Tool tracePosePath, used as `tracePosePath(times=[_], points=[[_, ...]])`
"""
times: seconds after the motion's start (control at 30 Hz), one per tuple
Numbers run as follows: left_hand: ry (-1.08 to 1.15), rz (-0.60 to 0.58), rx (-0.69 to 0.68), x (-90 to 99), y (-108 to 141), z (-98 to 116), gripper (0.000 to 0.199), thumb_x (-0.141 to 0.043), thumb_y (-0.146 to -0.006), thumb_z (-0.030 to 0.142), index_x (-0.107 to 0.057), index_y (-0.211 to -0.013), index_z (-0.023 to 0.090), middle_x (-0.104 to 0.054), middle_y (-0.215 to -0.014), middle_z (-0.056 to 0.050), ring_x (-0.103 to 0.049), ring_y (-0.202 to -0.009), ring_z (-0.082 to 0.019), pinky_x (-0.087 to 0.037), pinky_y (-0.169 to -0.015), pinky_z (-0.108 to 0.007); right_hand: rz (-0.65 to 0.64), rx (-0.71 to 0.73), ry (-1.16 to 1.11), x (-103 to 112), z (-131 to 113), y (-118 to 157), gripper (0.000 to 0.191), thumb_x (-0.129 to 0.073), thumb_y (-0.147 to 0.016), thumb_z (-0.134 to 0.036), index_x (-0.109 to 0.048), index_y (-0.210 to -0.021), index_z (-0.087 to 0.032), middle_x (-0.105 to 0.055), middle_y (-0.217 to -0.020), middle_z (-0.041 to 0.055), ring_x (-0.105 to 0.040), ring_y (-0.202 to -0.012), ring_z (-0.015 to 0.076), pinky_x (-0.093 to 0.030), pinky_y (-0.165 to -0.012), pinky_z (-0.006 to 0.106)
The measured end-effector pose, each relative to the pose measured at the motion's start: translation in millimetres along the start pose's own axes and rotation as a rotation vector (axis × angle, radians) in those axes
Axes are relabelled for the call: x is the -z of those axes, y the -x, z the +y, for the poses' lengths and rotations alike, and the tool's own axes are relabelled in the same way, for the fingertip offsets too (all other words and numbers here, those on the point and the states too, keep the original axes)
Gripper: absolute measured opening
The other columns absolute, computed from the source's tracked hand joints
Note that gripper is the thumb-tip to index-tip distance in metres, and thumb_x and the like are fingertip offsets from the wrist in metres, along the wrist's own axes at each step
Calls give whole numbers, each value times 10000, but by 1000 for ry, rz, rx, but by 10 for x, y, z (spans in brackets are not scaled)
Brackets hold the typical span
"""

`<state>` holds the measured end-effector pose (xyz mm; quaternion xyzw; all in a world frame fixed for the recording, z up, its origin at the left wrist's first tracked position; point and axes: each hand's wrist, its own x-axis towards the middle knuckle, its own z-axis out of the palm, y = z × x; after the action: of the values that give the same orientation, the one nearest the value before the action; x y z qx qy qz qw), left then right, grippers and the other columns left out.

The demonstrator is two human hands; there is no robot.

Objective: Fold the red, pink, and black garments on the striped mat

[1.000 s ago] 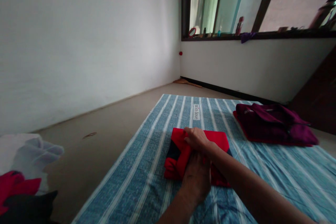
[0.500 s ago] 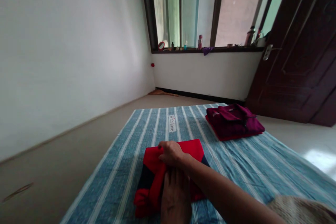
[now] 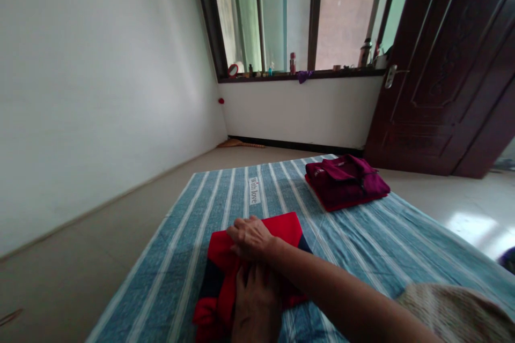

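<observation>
A partly folded red garment with dark navy sections (image 3: pixel 284 223) lies on the striped bed cover, nearest to me. My right hand (image 3: pixel 251 236) reaches across from the lower right, its fingers curled into the cloth near the far edge. Just below it, my left hand (image 3: pixel 257 300) rests palm-down on the garment with fingers stretched out and slightly apart. The left fingertips are close under the right hand. A bunched red part (image 3: pixel 207 313) sits at the near left. The hands and right forearm cover the middle of the cloth.
A folded purple garment (image 3: pixel 350 179) lies atop something red at the far right of the blue striped bed cover (image 3: pixel 217 198). Beige knit fabric (image 3: pixel 446 311) is at the lower right. Beyond stand a windowsill with bottles (image 3: pixel 293 64) and a dark door (image 3: pixel 434 75).
The view has swung slightly right, so the scene sits further left. My left hand's fingers are a little more spread. Both hands stay on the red garment.
</observation>
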<state>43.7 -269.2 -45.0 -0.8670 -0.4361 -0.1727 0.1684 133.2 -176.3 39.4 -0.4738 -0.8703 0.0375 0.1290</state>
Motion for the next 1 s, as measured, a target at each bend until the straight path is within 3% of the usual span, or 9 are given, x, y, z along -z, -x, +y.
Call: tracePosePath(times=[0.13,0.2,0.33,0.5,0.73,0.87,0.93,1.0], points=[[-51,57,6,36,1,38,470,-453,-813,10,-586,-1227,189,-620,-1207,-143,-545,-1130,-276,-375,-975,-504,-19,31,-41,16,98,-57,618,-658,-733,-608,-564,-1169,-181,-605,-1143,133,-569,-1071,312,-425,-934,463],[-71,64,11,78,9,70,472,-464,-814,28,-565,-1253,167,-597,-1244,-159,-521,-1174,-282,-365,-990,-504,-151,-3,-186,38,168,-106,794,-694,-654,-658,-516,-1273,-194,-578,-1229,138,-557,-1113,331,-418,-961,476],[-64,76,65,127,42,138,466,-485,-840,101,-526,-1301,161,-576,-1279,-168,-514,-1195,-280,-366,-998,-498,-438,-7,-431,106,312,-216,1028,-770,-542,-636,-397,-1414,-237,-495,-1389,104,-487,-1232,331,-414,-1001,399],[-13,41,102,166,63,174,456,-462,-867,131,-512,-1318,174,-572,-1290,-161,-501,-1223,-265,-353,-1022,-491,-573,-9,-500,121,498,-305,1157,-791,-477,-641,-325,-1461,-250,-390,-1477,106,-396,-1317,318,-337,-1064,397],[45,-15,107,194,56,155,504,-437,-846,81,-501,-1334,190,-568,-1293,-169,-522,-1205,-268,-340,-1027,-495,-627,-110,-489,141,689,-276,1125,-797,-467,-628,-374,-1436,-243,-393,-1474,108,-406,-1305,323,-367,-1022,392],[30,-20,114,177,61,151,523,-444,-841,74,-484,-1348,196,-560,-1305,-160,-518,-1210,-259,-340,-1035,-481,-629,-100,-469,112,685,-279,882,-816,-449,-598,-613,-1214,-208,-660,-1157,58,-613,-1039,264,-477,-812,290],[20,-17,114,161,69,146,521,-444,-841,73,-486,-1346,195,-568,-1294,-162,-525,-1203,-255,-350,-1031,-479,-625,-92,-442,75,681,-297,813,-818,-421,-615,-666,-1098,-192,-694,-1033,41,-638,-943,247,-479,-722,265],[19,-6,112,146,70,142,512,-448,-841,80,-494,-1339,195,-577,-1280,-164,-530,-1199,-256,-363,-1025,-482,-606,-93,-410,39,684,-319,849,-823,-380,-630,-662,-1087,-188,-686,-1040,44,-632,-936,246,-469,-692,256]])
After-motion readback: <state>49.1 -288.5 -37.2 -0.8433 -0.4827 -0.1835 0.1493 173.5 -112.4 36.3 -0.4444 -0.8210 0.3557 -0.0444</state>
